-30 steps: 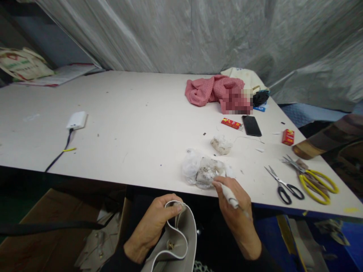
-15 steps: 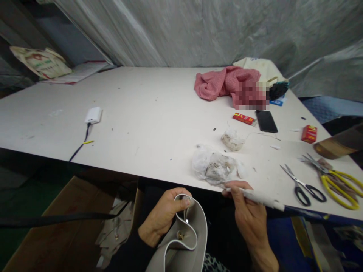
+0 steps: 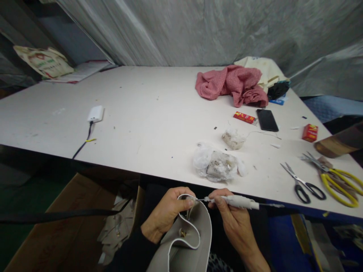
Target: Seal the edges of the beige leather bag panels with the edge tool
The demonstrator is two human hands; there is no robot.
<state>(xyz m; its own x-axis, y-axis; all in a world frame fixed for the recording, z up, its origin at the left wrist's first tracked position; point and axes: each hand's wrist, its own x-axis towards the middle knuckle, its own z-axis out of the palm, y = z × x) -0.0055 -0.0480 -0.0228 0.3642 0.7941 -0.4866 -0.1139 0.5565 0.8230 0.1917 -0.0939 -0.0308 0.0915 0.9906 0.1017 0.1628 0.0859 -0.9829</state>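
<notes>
My left hand (image 3: 169,209) is closed on the upper edge of a beige, leather-like piece (image 3: 204,223), pinching it between thumb and fingers. The piece curves in an S-shaped fold, and a small brass-coloured fitting (image 3: 182,233) shows inside it. In my right hand (image 3: 231,215) is an awl-like tool (image 3: 241,201) with a white-wrapped handle, lying nearly level. Its thin metal tip meets the edge of the piece beside my left thumb. Whether the tip goes into the material I cannot tell. A dirty whitish lump in clear plastic (image 3: 219,165) lies on the table just beyond my hands.
On the white table (image 3: 141,121) are black-handled scissors (image 3: 303,185), yellow-handled scissors (image 3: 337,179), a phone (image 3: 267,120), a red box (image 3: 310,132), a pink cloth (image 3: 231,85) and a white device (image 3: 95,113) with a cable. A cardboard box (image 3: 65,226) holding beige pieces stands below left.
My right hand has moved left with the tool, bringing its tip from the plastic-wrapped lump to the edge of the beige piece. The left hand keeps its grip.
</notes>
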